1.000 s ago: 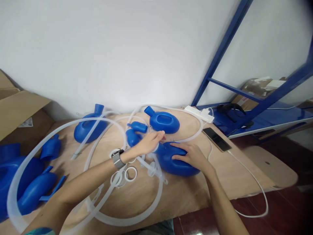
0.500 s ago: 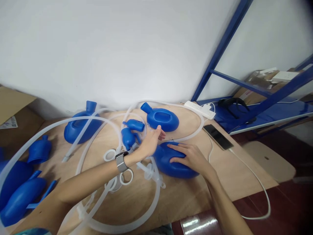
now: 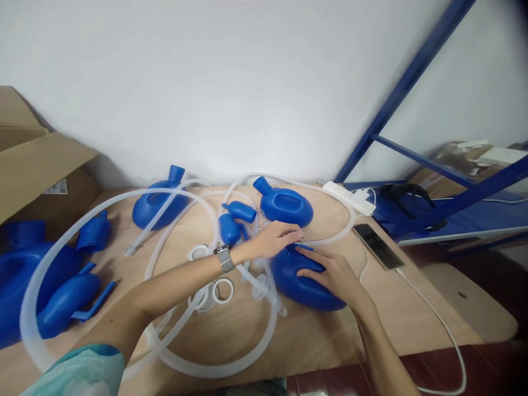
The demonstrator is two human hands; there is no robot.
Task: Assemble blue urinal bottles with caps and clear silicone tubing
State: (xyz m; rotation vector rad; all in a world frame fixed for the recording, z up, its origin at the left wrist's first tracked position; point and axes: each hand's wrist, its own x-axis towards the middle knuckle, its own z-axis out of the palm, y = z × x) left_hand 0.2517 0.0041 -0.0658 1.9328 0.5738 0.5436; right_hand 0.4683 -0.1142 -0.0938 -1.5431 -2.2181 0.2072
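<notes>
A large blue plastic urinal bottle (image 3: 305, 286) lies on the wooden table in front of me. My right hand (image 3: 330, 272) grips its upper side, fingers hooked at the handle recess. My left hand (image 3: 280, 239), wearing a watch (image 3: 224, 257), reaches across to the bottle's upper left end. Its fingers are bent and close together there; they hide the neck area and whatever they hold. Just behind the hands lies a second blue bottle (image 3: 289, 204), neck pointing left. Left of my left hand are two small blue spouted fittings (image 3: 231, 228).
Translucent tubing (image 3: 231, 367) loops over the table around white rings (image 3: 223, 291). More blue bottles (image 3: 159, 206) and parts lie left, beside a cardboard box (image 3: 45, 170). A phone (image 3: 377, 246), power strip (image 3: 348, 197) and blue metal rack (image 3: 406, 93) are on the right.
My left hand has moved slightly right over the bottle's upper end. My right hand keeps its hold. The view has shifted left, showing more of the cardboard box.
</notes>
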